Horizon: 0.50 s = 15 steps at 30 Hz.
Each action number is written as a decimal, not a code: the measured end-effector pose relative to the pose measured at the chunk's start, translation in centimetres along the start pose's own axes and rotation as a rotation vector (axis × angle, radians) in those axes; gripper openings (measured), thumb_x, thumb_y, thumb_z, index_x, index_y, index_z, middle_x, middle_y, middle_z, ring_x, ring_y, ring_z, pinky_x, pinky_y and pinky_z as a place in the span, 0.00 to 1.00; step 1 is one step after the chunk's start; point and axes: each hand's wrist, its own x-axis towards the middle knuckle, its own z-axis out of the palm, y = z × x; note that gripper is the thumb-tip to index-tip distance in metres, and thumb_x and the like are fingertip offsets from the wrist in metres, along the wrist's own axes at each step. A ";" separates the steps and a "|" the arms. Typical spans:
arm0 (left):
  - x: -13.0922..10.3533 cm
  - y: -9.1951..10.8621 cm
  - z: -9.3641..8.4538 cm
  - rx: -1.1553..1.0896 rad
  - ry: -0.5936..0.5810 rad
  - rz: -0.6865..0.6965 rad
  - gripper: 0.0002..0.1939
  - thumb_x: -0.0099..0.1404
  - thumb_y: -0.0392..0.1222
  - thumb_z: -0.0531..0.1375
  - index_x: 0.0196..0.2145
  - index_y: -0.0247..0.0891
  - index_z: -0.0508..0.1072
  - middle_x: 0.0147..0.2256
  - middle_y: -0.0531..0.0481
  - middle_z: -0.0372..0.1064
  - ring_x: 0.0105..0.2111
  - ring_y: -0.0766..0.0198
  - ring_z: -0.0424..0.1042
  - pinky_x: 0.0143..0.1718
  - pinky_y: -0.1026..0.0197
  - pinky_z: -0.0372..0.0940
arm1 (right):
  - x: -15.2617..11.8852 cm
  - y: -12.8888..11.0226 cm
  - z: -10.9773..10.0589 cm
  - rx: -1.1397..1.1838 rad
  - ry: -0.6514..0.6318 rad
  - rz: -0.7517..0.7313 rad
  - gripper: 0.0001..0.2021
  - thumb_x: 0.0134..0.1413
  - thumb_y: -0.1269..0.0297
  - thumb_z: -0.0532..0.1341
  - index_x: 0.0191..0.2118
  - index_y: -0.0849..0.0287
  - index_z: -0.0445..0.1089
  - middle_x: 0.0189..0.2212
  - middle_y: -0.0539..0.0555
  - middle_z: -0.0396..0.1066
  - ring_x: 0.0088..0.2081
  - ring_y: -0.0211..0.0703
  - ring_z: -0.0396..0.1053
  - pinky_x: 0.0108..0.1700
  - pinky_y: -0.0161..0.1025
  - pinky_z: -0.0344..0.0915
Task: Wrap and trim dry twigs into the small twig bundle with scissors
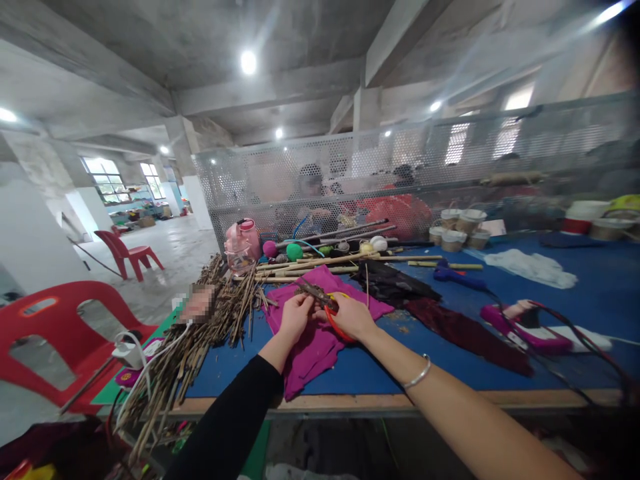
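Over the magenta cloth [310, 363] on the blue tabletop [225, 370], the right hand [354, 317] grips scissors [317, 293]; the left hand [296, 315] sits close beside the blades, its hold indeterminate. Hazard: a slipped blade could nick the left fingertips or snag the cloth. Dry twigs [225, 310] lie left of the cloth, near enough to catch a sleeve.

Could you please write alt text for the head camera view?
Above a magenta cloth on a blue table, a person's right hand holds scissors, the left hand close to their blades. Brown twigs are piled at left, near a red chair; dark cloths lie at right.
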 end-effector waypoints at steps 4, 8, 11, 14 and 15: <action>0.1 -0.3 0.0 0.024 0.005 0.020 0.13 0.51 0.48 0.59 0.26 0.33 0.68 0.22 0.51 0.68 0.17 0.72 0.63 0.18 0.69 0.58 | -0.1 -0.1 0.0 0.008 0.027 -0.005 0.24 0.47 0.42 0.53 0.44 0.54 0.65 0.37 0.54 0.71 0.41 0.48 0.68 0.37 0.37 0.59; 0.1 -0.3 0.0 0.040 -0.001 0.042 0.12 0.51 0.47 0.59 0.24 0.34 0.68 0.19 0.53 0.66 0.15 0.72 0.61 0.17 0.69 0.56 | 0.0 -0.2 0.1 0.019 0.047 -0.036 0.24 0.46 0.42 0.53 0.43 0.55 0.64 0.38 0.55 0.70 0.40 0.46 0.68 0.35 0.36 0.59; 0.0 -0.2 0.1 0.054 -0.002 0.060 0.12 0.52 0.47 0.59 0.23 0.33 0.68 0.17 0.54 0.65 0.14 0.72 0.60 0.16 0.68 0.54 | 0.0 -0.2 0.3 0.008 0.039 -0.025 0.26 0.46 0.41 0.53 0.43 0.57 0.64 0.37 0.56 0.70 0.40 0.47 0.68 0.36 0.37 0.59; -0.2 0.0 0.2 0.064 0.008 0.074 0.12 0.52 0.47 0.59 0.24 0.33 0.68 0.18 0.53 0.66 0.14 0.72 0.60 0.15 0.69 0.54 | 0.0 -0.3 0.2 -0.016 0.019 0.001 0.27 0.46 0.40 0.52 0.44 0.57 0.64 0.37 0.57 0.71 0.41 0.48 0.69 0.37 0.38 0.59; -0.2 0.1 0.2 0.066 0.016 0.073 0.12 0.52 0.47 0.59 0.24 0.33 0.69 0.19 0.53 0.66 0.14 0.72 0.60 0.15 0.69 0.54 | -0.1 -0.3 0.1 -0.026 0.011 0.010 0.27 0.46 0.40 0.52 0.43 0.56 0.64 0.36 0.56 0.71 0.41 0.49 0.69 0.37 0.38 0.59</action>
